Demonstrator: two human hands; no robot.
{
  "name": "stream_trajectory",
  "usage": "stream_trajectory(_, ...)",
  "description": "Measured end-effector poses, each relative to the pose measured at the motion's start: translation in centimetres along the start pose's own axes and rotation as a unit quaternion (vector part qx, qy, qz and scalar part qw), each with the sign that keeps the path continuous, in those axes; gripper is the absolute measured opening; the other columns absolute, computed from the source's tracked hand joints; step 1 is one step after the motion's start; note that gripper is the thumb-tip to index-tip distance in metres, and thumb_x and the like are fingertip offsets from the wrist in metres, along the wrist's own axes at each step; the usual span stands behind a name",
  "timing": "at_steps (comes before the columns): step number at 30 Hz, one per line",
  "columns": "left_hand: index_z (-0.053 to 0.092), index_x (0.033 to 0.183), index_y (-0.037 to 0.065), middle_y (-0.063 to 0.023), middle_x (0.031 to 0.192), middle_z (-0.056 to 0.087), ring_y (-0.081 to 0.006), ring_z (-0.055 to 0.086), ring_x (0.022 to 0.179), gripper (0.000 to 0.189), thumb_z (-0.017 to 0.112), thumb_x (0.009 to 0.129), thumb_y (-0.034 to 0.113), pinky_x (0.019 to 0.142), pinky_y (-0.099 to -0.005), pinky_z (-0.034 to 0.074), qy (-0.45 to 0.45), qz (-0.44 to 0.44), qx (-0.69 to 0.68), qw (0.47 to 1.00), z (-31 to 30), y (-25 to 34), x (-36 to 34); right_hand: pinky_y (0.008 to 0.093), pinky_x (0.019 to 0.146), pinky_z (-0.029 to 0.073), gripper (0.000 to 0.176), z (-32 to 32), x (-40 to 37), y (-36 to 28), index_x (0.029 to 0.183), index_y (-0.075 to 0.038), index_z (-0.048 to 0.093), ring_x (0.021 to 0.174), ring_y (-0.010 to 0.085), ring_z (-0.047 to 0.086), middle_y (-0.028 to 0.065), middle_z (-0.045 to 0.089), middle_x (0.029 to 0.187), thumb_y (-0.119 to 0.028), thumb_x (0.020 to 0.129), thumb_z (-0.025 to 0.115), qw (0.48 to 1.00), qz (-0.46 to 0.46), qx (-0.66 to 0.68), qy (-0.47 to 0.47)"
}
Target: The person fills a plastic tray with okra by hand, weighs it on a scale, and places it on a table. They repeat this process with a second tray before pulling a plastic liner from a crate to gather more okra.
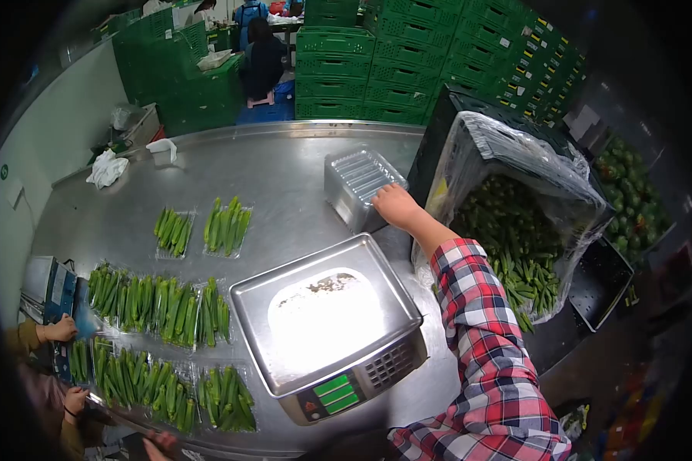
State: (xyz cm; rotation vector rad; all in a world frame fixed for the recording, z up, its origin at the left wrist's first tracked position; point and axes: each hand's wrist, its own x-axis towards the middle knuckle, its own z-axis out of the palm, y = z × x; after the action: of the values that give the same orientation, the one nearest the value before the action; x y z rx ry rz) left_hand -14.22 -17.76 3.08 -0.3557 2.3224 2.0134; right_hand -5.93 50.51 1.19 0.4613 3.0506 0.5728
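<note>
My right hand [396, 205] reaches over the far side of the table, its fingers bent and closed on the near right edge of a stack of clear plastic trays [351, 184]. The arm above it wears a plaid sleeve. My left hand is out of view. Below and left of the trays stands a metal weighing scale [327, 315] with a bare pan and a lit green display. Clear trays of okra [178, 311] lie in rows left of the scale, and two more okra trays [227, 229] sit farther back.
Right of my arm, a plastic-lined crate [515, 253] holds loose okra. A co-worker's hands [60, 329] are at the left edge, and another person's blurred hand [160, 444] shows at the bottom left. Green crates [407, 61] are stacked behind the table; a white cloth [108, 169] lies far left.
</note>
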Motion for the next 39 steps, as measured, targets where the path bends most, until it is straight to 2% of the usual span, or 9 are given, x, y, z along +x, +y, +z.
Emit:
stream_trajectory(9, 0.045, 0.112, -0.003, -0.0159, 0.089, 0.060, -0.0249, 0.058, 0.080, 0.044, 0.041, 0.093, 0.036, 0.075, -0.0342, 0.047, -0.067, -0.108, -0.093, 0.987, 5.4, -5.5, -17.5, 0.0331, 0.077, 0.040, 0.010, -0.6, -0.7, 1.2, 0.080, -0.008, 0.056, 0.089, 0.0206, 0.054, 0.0054, 0.056, 0.085, -0.013, 0.078, 0.047, 0.971, -0.132, 0.041, 0.196)
stream_trajectory(13, 0.047, 0.111, -0.002, -0.0155, 0.089, 0.061, -0.0249, 0.059, 0.078, 0.039, 0.044, 0.092, 0.032, 0.072, -0.0333, 0.048, -0.056, -0.112, -0.080, 0.989, 5.8, -5.4, -21.2, 0.0341, 0.078, 0.042, 0.013, 1.2, -1.1, 0.1, 0.083, -0.008, 0.059, 0.093, 0.0241, 0.054, 0.0087, 0.057, 0.090, -0.011, 0.078, 0.047, 0.989, 0.003, 0.084, 0.125)
stream_trajectory(20, 0.051, 0.107, -0.001, -0.0142, 0.089, 0.060, -0.0239, 0.059, 0.079, 0.031, 0.049, 0.091, 0.025, 0.070, -0.0322, 0.049, -0.044, -0.111, -0.059, 0.991, 6.0, -5.6, -21.9, 0.0362, 0.077, 0.042, 0.010, 0.3, -1.2, 1.1, 0.081, -0.012, 0.060, 0.089, 0.0233, 0.056, 0.0070, 0.058, 0.087, -0.015, 0.078, 0.051, 0.969, -0.031, 0.139, 0.201)
stream_trajectory(26, 0.054, 0.098, -0.002, -0.0122, 0.089, 0.060, -0.0211, 0.059, 0.080, 0.021, 0.050, 0.089, 0.017, 0.071, -0.0315, 0.049, -0.200, -0.131, 0.014, 0.971, 11.4, -2.6, -20.6, 0.0356, 0.073, 0.042, 0.011, -4.4, -10.6, -2.3, 0.080, -0.012, 0.056, 0.085, 0.0226, 0.054, 0.0069, 0.055, 0.086, -0.011, 0.069, 0.057, 0.889, -0.048, 0.282, 0.358)
stream_trajectory(28, 0.045, 0.117, -0.001, -0.0109, 0.093, 0.057, -0.0172, 0.055, 0.084, 0.049, 0.041, 0.092, 0.041, 0.072, -0.0296, 0.047, -0.363, -0.053, 0.004, 0.930, 14.2, -3.4, -19.8, 0.0378, 0.079, 0.041, 0.021, -5.6, -17.9, -4.8, 0.087, -0.011, 0.057, 0.088, 0.0249, 0.053, 0.0085, 0.054, 0.092, -0.011, 0.067, 0.057, 0.853, -0.070, 0.307, 0.417)
stream_trajectory(32, 0.029, 0.132, 0.003, -0.0176, 0.111, 0.052, -0.0255, 0.055, 0.096, 0.060, 0.039, 0.090, 0.046, 0.075, -0.0358, 0.050, -0.526, -0.063, -0.095, 0.843, 20.4, -2.4, -21.1, 0.0465, 0.090, 0.039, 0.025, -5.9, -33.5, -10.7, 0.095, -0.012, 0.057, 0.099, 0.0315, 0.052, 0.0138, 0.053, 0.106, -0.010, 0.070, 0.060, 0.873, -0.058, 0.416, 0.246)
stream_trajectory(35, 0.023, 0.135, 0.005, -0.0191, 0.115, 0.051, -0.0266, 0.057, 0.094, 0.062, 0.045, 0.089, 0.041, 0.069, -0.0349, 0.053, -0.571, -0.172, -0.147, 0.790, 24.2, -1.3, -21.3, 0.0445, 0.091, 0.040, 0.023, -4.5, -43.1, -13.4, 0.096, -0.012, 0.057, 0.104, 0.0312, 0.051, 0.0153, 0.052, 0.113, -0.011, 0.074, 0.060, 0.890, -0.034, 0.416, 0.182)
stream_trajectory(37, 0.019, 0.136, 0.006, -0.0196, 0.115, 0.050, -0.0249, 0.059, 0.089, 0.061, 0.051, 0.088, 0.026, 0.064, -0.0321, 0.054, -0.648, -0.111, 0.048, 0.752, 26.4, -3.0, -21.4, 0.0437, 0.089, 0.041, 0.026, -4.9, -47.3, -13.9, 0.098, -0.012, 0.056, 0.103, 0.0316, 0.052, 0.0155, 0.052, 0.112, -0.009, 0.073, 0.062, 0.894, 0.022, 0.431, 0.116)
stream_trajectory(39, 0.016, 0.136, 0.006, -0.0180, 0.111, 0.050, -0.0215, 0.061, 0.080, 0.065, 0.053, 0.083, 0.003, 0.062, -0.0295, 0.054, -0.695, -0.184, 0.074, 0.691, 28.2, -5.3, -23.3, 0.0437, 0.086, 0.044, 0.029, -5.5, -50.1, -13.5, 0.096, -0.012, 0.057, 0.100, 0.0319, 0.054, 0.0143, 0.053, 0.109, -0.003, 0.069, 0.064, 0.880, 0.088, 0.463, 0.060)
